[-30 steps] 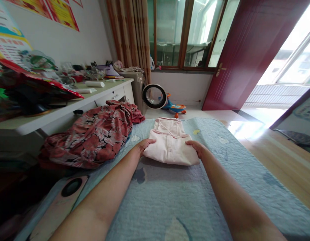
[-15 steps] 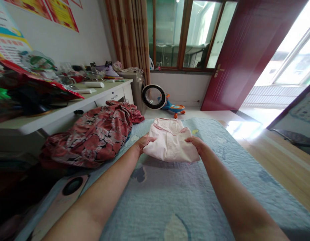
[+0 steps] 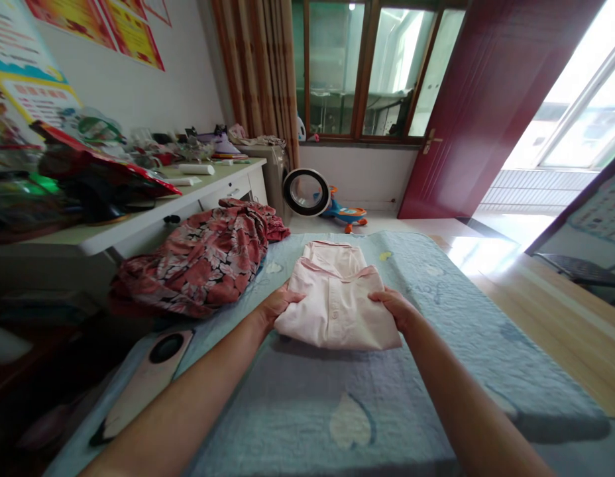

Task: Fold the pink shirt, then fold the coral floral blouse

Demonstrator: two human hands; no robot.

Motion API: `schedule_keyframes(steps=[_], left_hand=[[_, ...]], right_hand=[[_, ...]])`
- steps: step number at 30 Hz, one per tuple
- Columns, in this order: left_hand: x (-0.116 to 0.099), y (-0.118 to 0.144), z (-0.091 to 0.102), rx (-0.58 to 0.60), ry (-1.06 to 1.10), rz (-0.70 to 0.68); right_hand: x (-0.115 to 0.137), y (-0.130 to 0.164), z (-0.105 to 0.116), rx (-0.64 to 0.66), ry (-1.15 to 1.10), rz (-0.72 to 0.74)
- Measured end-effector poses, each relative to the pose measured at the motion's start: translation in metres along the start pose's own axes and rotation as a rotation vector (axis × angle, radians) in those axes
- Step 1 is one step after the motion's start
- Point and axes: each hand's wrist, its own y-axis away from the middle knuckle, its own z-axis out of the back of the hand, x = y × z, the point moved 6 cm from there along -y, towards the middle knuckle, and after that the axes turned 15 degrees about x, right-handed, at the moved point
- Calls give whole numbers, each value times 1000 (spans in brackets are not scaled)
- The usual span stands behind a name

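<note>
Blue bedspread (image 3: 287,417), folded pink shirt (image 3: 312,315) drawn nearer

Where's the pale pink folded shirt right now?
In the head view, the pale pink folded shirt is at centre, held between the left hand and right hand, over the blue quilted cover.

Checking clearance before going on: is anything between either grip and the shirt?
Nothing visible: the left grip and right grip hold the shirt directly at its sides, thumbs on top; their other fingers are mostly hidden. The floral cloth lies off to the left, apart from both.
</note>
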Motion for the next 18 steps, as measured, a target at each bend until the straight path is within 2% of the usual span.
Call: schedule_keyframes(steps=[13, 16, 18], left_hand=[[40, 92, -22, -59, 20, 73], [48, 107, -20, -103, -23, 72], [52, 114, -14, -160, -92, 81]], right_hand=[[-56, 73, -27, 31, -20, -10], [-62, 80, -30, 60, 19, 54], [-68, 81, -26, 9, 57, 80]])
